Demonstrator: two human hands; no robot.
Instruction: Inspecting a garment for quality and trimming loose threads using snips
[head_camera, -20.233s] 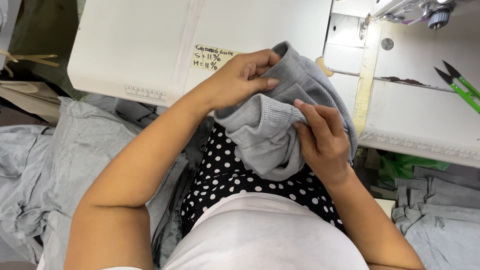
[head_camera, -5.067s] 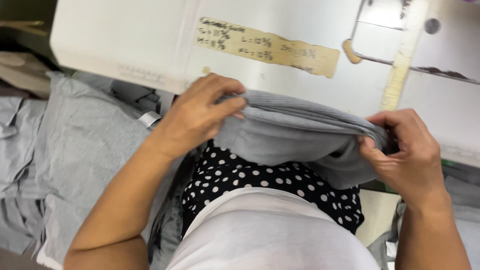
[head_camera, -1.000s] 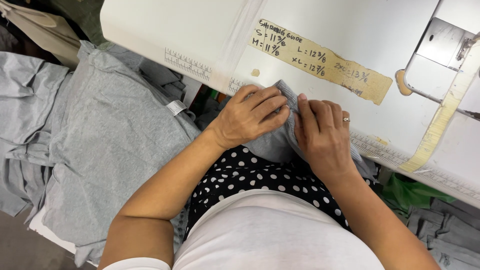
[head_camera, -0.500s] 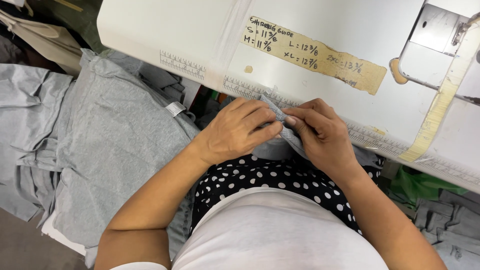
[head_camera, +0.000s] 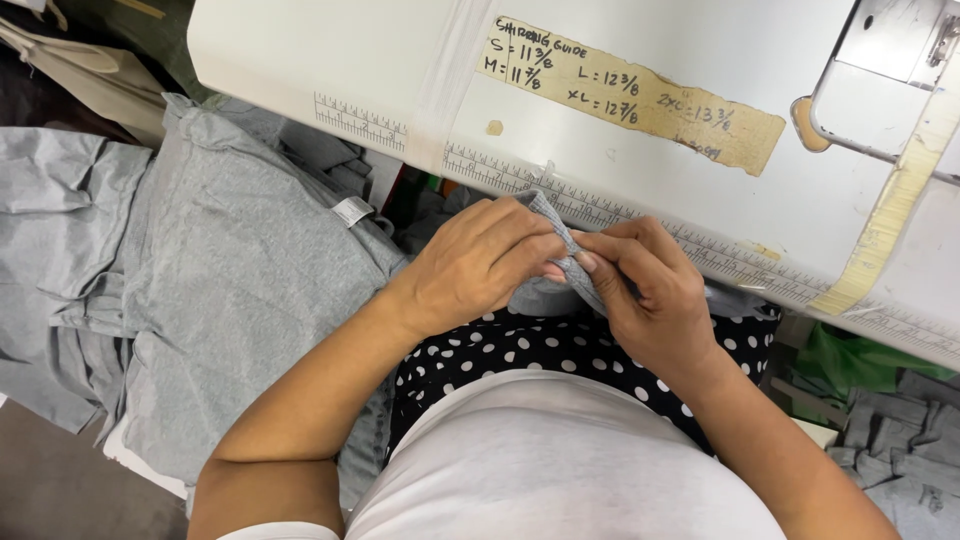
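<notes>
Both hands meet at the near edge of the white sewing table (head_camera: 400, 70), over the lap. The left hand (head_camera: 470, 265) and the right hand (head_camera: 650, 295) each pinch the same small folded piece of grey knit fabric (head_camera: 550, 225): thumb and fingers of both are closed on it, fingertips almost touching one another. The fabric's gripped fold runs as a narrow band rising from between the fingertips up and to the left, its upper corner lying against the printed ruler strip (head_camera: 640, 225) along the table edge; the rest of it hangs below the hands and is mostly hidden. Both hands are equally near, the left covering the band's left side, the right its lower right. A tan paper tape label (head_camera: 640, 95) is stuck to the table above. A heap of grey garments (head_camera: 230, 280) lies to the person's left, well apart from the hands.
</notes>
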